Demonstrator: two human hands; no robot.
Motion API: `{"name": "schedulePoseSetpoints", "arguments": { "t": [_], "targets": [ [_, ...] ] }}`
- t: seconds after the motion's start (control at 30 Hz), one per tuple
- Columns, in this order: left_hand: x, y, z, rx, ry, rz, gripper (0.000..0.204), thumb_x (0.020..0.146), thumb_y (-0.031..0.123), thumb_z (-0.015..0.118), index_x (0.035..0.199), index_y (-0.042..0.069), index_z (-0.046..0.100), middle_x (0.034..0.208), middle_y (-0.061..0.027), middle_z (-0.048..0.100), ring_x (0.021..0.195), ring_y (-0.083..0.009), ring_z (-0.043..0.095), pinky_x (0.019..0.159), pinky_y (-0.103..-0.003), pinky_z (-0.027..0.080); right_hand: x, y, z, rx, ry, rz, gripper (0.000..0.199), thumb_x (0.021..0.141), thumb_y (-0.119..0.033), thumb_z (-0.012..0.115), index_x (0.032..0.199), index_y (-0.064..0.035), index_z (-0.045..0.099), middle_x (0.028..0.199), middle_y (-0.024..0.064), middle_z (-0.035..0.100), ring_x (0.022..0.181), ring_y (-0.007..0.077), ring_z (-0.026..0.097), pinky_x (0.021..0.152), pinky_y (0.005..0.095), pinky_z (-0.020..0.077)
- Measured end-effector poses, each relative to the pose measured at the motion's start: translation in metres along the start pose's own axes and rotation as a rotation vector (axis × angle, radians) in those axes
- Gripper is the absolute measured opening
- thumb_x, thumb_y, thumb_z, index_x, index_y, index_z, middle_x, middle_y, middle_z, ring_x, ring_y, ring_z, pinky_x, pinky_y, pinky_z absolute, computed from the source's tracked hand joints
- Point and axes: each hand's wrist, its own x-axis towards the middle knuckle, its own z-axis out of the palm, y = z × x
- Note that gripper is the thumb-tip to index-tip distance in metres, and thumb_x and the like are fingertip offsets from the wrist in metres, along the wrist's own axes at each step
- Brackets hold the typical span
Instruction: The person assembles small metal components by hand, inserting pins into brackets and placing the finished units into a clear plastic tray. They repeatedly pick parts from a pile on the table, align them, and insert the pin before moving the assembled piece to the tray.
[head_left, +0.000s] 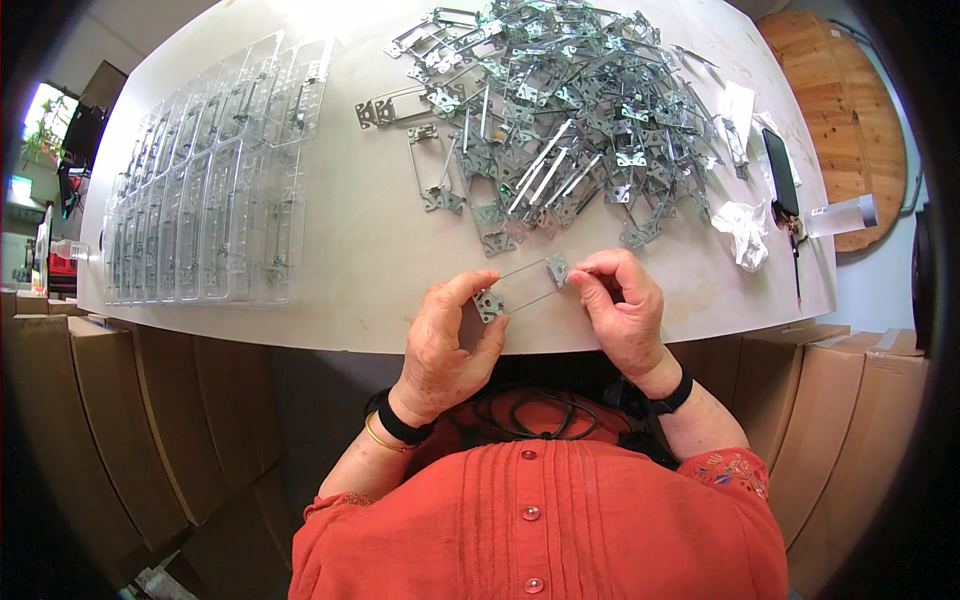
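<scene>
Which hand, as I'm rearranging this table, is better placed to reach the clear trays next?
Left, most likely. The left hand is nearer the trays, on the left side of the table, though it grips one end of the metal frame. The right hand is farther away, at the frame's other end.

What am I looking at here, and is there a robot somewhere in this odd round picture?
No robot: these are a person's bare hands. The single picture comes from a wide fisheye camera worn on the head, looking down, so straight edges bend.

On the pale table lies a big heap of metal parts. To the left are clear plastic trays with metal parts inside; to the right, a phone and crumpled white tissue.

The left hand grips one end of a metal frame. The right hand has thumb and finger pinched by its other end; whether they hold anything small is unclear.
</scene>
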Motion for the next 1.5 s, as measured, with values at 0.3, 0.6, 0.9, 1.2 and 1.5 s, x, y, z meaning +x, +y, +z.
{"name": "schedulePoseSetpoints", "arguments": {
  "t": [0.3,0.6,0.9,1.2,1.5],
  "targets": [
    [-0.001,0.0,-0.001,-0.002,-0.007,-0.002,0.057,0.085,-0.007,0.079,0.136,-0.002,0.055,0.13,-0.0164,0.071,0.118,-0.0261,0.071,0.101,-0.036,0.056,0.001,-0.001,-0.001,-0.003,-0.029,-0.044,0.01,0.099,-0.003,0.075,0.103,-0.0036,0.065,0.095,0.0055,0.069,0.078,0.0113,0.063,0.07,0.0257,0.0522],
    [0.003,0.004,-0.003,-0.104,-0.042,-0.039,0.056,0.088,-0.009,0.074,0.14,-0.001,0.053,0.133,-0.0172,0.07,0.123,-0.0266,0.069,0.106,-0.036,0.053,0.003,0.002,-0.002,0.138,-0.005,-0.088,0.011,0.105,-0.009,0.069,0.109,-0.002,0.061,0.108,0.0079,0.071,0.082,0.0068,0.061,0.074,0.0226,0.0519],
    [0.012,0.015,-0.009,0.027,-0.065,-0.044,0.045,0.088,-0.007,0.073,0.131,-0.002,0.062,0.132,-0.0181,0.068,0.121,-0.0292,0.068,0.103,-0.038,0.054,-0.001,-0.003,-0.002,0.084,-0.124,0.001,0.009,0.105,-0.01,0.071,0.106,-0.0041,0.064,0.087,0.0005,0.069,0.071,0.0055,0.06,0.064,0.0233,0.0498],
    [0.01,0.016,-0.003,0.179,0.029,0.035,0.037,0.086,-0.006,0.073,0.122,0.0,0.066,0.129,-0.021,0.067,0.116,-0.0372,0.068,0.098,-0.041,0.055,-0.004,-0.006,-0.006,0.086,-0.108,0.047,0.01,0.105,-0.011,0.071,0.104,-0.004,0.063,0.082,0.0,0.065,0.072,0.0056,0.058,0.064,0.0233,0.0481],
    [0.01,0.014,0.003,0.284,0.023,0.117,0.027,0.091,-0.006,0.07,0.118,-0.001,0.066,0.127,-0.0216,0.068,0.111,-0.0382,0.069,0.095,-0.042,0.056,-0.007,0.001,-0.007,0.214,-0.091,0.062,0.012,0.104,-0.011,0.072,0.105,-0.0047,0.063,0.082,-0.0018,0.064,0.073,0.004,0.057,0.065,0.0225,0.0476]
  ]
}}
